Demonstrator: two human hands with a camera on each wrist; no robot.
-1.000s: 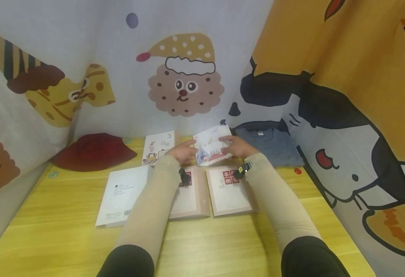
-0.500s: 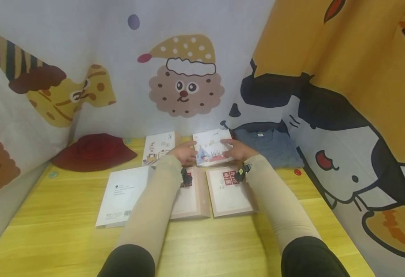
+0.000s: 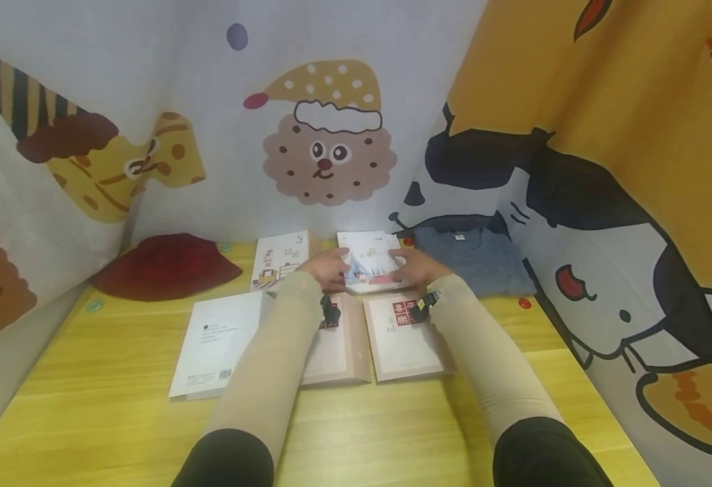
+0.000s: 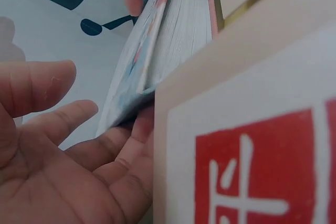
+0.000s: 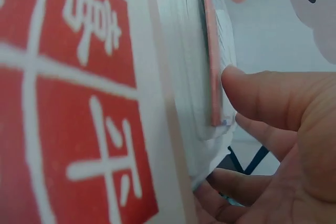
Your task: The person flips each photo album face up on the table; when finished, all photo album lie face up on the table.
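Observation:
A white illustrated book lies at the back middle of the table, its page edges showing in both wrist views. My left hand is at its left side. In the left wrist view the left thumb stands apart from the book, while the other fingers reach its lower edge, their tips partly hidden. On the opposite side is my right hand. The right thumb lies against or very near the cover edge in the right wrist view, with the fingers loosely extended at the book's side. Neither hand visibly grips it.
Two red-stamped books, left and right, lie in front. A white book lies back cover up farther left. Another illustrated book is beside my left hand. A red hat and folded blue shirt flank them; curtains hang behind.
The illustrated book between my hands was tilted and turned; it has come down and straightened on the table. My right hand has shifted slightly down with it. The other books stay put.

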